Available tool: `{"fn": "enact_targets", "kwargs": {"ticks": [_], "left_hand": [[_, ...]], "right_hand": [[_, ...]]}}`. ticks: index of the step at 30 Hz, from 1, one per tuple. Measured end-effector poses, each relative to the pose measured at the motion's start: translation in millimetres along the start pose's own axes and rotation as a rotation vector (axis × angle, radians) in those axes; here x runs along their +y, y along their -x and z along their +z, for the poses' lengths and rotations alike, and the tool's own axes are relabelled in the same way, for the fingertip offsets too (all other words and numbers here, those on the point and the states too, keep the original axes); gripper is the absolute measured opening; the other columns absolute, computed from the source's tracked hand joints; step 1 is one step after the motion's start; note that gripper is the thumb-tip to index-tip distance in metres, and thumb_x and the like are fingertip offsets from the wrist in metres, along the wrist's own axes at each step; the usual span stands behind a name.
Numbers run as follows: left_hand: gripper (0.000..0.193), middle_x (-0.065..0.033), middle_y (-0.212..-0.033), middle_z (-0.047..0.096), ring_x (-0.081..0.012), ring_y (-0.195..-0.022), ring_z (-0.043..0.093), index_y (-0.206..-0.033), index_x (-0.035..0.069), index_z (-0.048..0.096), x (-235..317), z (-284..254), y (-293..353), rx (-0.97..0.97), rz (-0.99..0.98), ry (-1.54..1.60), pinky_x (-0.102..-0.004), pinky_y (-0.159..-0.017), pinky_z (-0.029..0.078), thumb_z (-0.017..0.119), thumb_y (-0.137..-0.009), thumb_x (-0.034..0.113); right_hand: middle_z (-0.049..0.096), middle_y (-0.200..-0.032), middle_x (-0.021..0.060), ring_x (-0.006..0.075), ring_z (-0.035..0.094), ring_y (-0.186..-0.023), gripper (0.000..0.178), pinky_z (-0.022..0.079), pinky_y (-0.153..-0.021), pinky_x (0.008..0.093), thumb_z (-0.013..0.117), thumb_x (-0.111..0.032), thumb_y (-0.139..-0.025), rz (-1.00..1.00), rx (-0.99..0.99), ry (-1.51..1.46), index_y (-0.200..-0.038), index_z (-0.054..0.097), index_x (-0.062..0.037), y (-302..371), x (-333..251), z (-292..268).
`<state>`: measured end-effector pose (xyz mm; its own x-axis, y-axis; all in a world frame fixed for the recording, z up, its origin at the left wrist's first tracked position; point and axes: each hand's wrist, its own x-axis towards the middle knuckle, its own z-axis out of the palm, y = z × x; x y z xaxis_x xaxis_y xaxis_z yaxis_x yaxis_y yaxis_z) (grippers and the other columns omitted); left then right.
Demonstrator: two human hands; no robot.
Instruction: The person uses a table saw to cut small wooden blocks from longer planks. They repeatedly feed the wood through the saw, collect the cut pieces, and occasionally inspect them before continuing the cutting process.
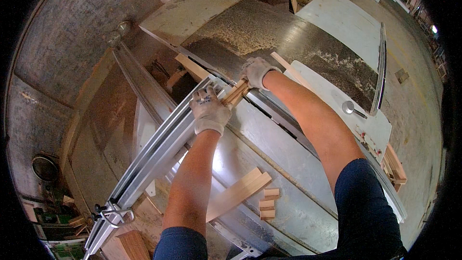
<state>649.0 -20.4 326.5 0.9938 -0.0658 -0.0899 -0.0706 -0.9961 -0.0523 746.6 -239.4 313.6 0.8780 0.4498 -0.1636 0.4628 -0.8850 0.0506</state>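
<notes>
Both my hands wear pale work gloves and meet over the metal bed of a sliding table saw [269, 135]. Between them are short wooden strips [235, 94], lying side by side close to the aluminium fence [154, 125]. My left hand [210, 109] is closed on their near left end, its fingers against the fence. At their far right end, my right hand [257, 71] curls over them, next to the slot in the table. The gloves partly hide the strips, and I cannot make out a blade.
Flat boards [239, 191] and several small wood blocks [268, 204] lie on the near table. Sawdust covers the dark far tabletop [260, 29]. A thin batten [288, 70] rests beyond my right hand. A clamp-like stop [115, 215] sits on the fence's near end.
</notes>
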Motion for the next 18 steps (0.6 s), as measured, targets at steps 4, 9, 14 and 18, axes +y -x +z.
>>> {"fn": "enact_targets", "kwargs": {"ticks": [4,9,14,18], "left_hand": [[0.097,-0.0221,-0.149,0.047,-0.0366,-0.147,0.037,-0.161,-0.004,0.039,0.9,-7.6,0.0,-0.013,0.019,-0.015,-0.0465,-0.119,0.032,0.063,-0.096,0.064],[0.105,-0.0240,-0.162,0.043,-0.0400,-0.153,0.036,-0.162,0.000,0.042,0.7,-10.6,-7.3,-0.032,-0.004,0.036,-0.0486,-0.128,0.027,0.071,-0.087,0.068],[0.104,-0.0235,-0.159,0.047,-0.0406,-0.152,0.037,-0.160,0.001,0.045,-11.5,4.1,-6.5,0.086,0.000,0.010,-0.0509,-0.125,0.030,0.073,-0.086,0.069],[0.097,-0.0199,-0.172,0.036,-0.0392,-0.161,0.026,-0.169,0.004,0.031,-4.8,-6.4,-3.9,-0.069,-0.033,-0.053,-0.0478,-0.128,0.025,0.058,-0.099,0.065]], "right_hand": [[0.070,-0.137,-0.0007,0.0258,0.059,-0.135,0.043,0.048,-0.113,0.0437,0.081,-0.031,-0.083,-0.013,0.011,-0.006,-0.125,0.079,-0.0265,-6.9,2.7,6.1],[0.072,-0.134,0.0006,0.0274,0.060,-0.135,0.042,0.048,-0.112,0.0448,0.081,-0.031,-0.085,-0.008,0.043,-0.026,-0.127,0.078,-0.0277,-5.1,9.4,7.2],[0.075,-0.125,0.0088,0.0307,0.064,-0.128,0.035,0.051,-0.108,0.0440,0.078,-0.028,-0.086,0.022,0.156,-0.043,-0.120,0.078,-0.0210,22.9,1.4,-14.9],[0.074,-0.121,0.0141,0.0343,0.064,-0.124,0.038,0.050,-0.108,0.0467,0.081,-0.033,-0.084,-0.019,0.569,-0.302,-0.115,0.077,-0.0119,106.1,-14.2,-8.2]]}}
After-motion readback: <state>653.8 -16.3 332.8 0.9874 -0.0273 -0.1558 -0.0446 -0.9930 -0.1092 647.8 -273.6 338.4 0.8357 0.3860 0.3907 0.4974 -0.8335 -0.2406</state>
